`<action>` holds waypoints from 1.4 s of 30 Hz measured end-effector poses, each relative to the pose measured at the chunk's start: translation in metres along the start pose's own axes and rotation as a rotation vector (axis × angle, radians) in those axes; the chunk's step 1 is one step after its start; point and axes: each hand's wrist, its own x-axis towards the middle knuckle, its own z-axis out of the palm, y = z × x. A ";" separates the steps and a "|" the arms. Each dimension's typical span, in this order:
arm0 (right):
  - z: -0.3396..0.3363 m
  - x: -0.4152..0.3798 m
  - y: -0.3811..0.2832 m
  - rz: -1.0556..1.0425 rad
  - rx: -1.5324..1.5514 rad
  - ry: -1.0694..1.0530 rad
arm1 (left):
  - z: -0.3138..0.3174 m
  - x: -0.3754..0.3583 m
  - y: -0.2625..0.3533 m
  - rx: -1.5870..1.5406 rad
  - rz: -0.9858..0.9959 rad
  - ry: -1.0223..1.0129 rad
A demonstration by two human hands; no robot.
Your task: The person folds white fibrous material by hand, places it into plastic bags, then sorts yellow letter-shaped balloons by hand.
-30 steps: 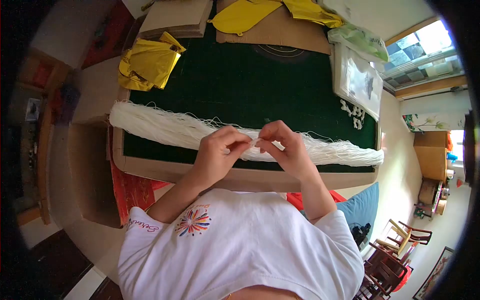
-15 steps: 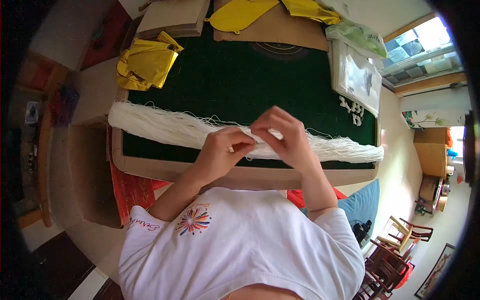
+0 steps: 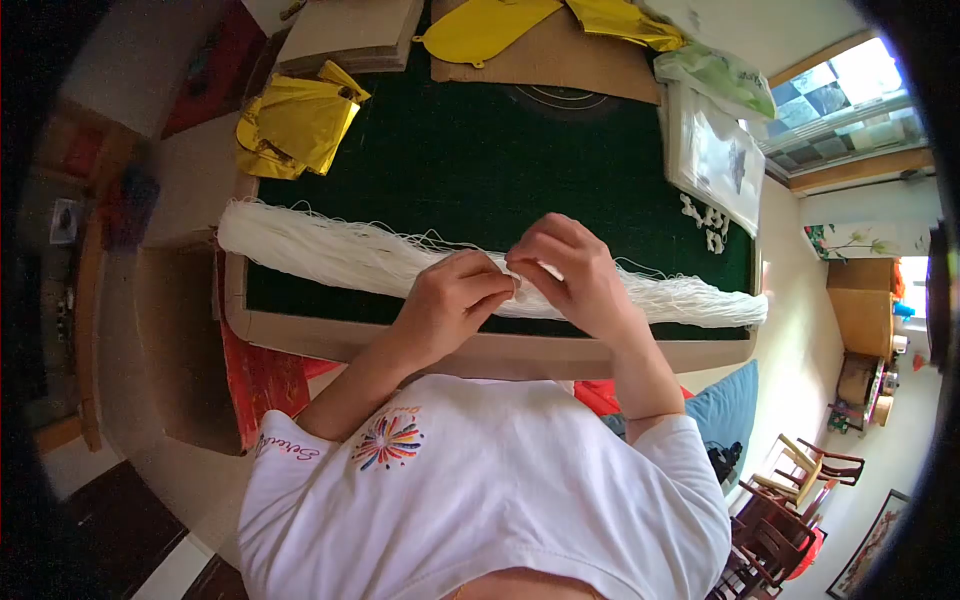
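A long bundle of white string point(image 3: 310, 247) lies across the near part of the dark green tabletop point(image 3: 450, 150), with loose strands along its upper edge. Over the bundle's middle, my left hand point(image 3: 452, 302) is closed, thumb and fingertips pinching a thin white strand. Close by on its right, my right hand point(image 3: 572, 275) also pinches, its fingertips almost meeting those of the left on what looks like the same strand. The exact grip is partly hidden by the fingers.
Yellow foil sheets point(image 3: 300, 125) lie at the left, near a stack of brown card point(image 3: 350, 35). Cardboard point(image 3: 550, 60) with more yellow foil sits at the back. Clear plastic bags point(image 3: 712, 155) and small white string knots point(image 3: 712, 225) are at the right.
My left fingertips have closed more tightly and moved slightly right. My right hand has shifted slightly right and its fingers have curled in. The bundle stays in place.
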 end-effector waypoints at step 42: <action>0.005 -0.034 0.028 0.522 0.652 0.523 | 0.006 0.008 0.009 -0.272 -0.213 0.087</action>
